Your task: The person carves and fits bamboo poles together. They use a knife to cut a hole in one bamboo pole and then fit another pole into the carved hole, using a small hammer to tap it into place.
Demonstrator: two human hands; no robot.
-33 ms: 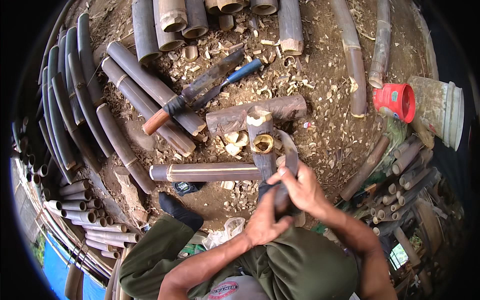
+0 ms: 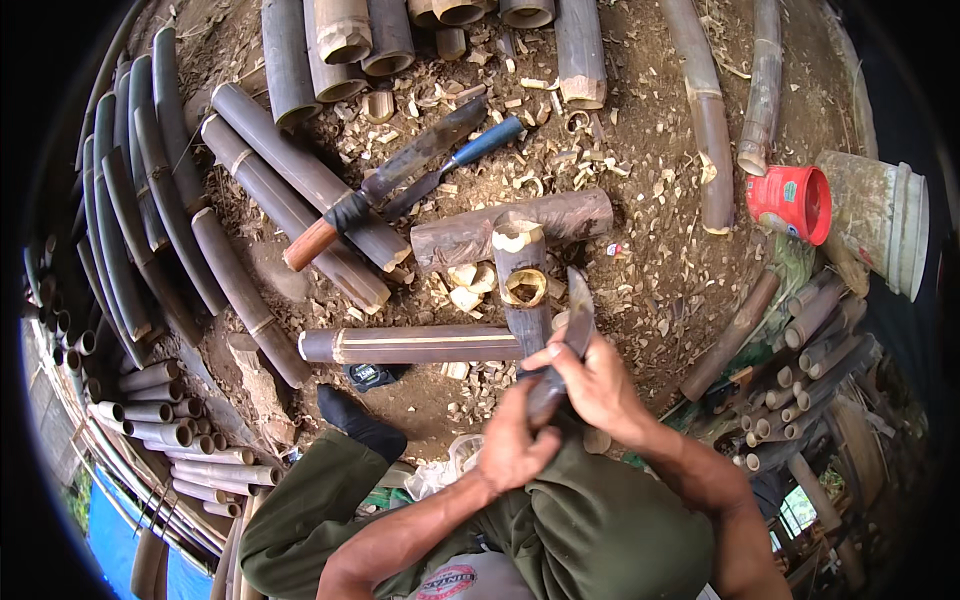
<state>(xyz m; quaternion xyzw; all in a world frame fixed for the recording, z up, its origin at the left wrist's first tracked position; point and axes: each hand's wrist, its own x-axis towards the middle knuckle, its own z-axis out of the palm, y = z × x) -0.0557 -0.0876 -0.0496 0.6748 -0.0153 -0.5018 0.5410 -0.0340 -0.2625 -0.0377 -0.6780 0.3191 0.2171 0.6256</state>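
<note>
A knife (image 2: 579, 318) with a broad, slightly curved blade points away from me, its brown handle end (image 2: 545, 395) between my hands. Fingers of my left hand (image 2: 515, 440) curl round that handle end. My right hand (image 2: 600, 385) grips the knife farther up, thumb lying against the blade's base. Just left of the blade is a bamboo piece (image 2: 530, 322) with a round hole cut in its side. Its far end leans on a thick bamboo log (image 2: 575, 215) lying crosswise, while my hands hide its near end.
A bamboo length (image 2: 430, 344) lies left of the holed piece, with a black tape measure (image 2: 370, 375) beside it. A machete (image 2: 410, 165) and a blue-handled chisel (image 2: 480, 147) rest beyond. Bamboo stacks flank both sides. At right are a red tub (image 2: 790, 205) and a pale bucket (image 2: 885, 220).
The knife has turned and drawn slightly toward me, so its blade looks shorter. My left hand has shifted a little left, and my right hand has moved slightly.
</note>
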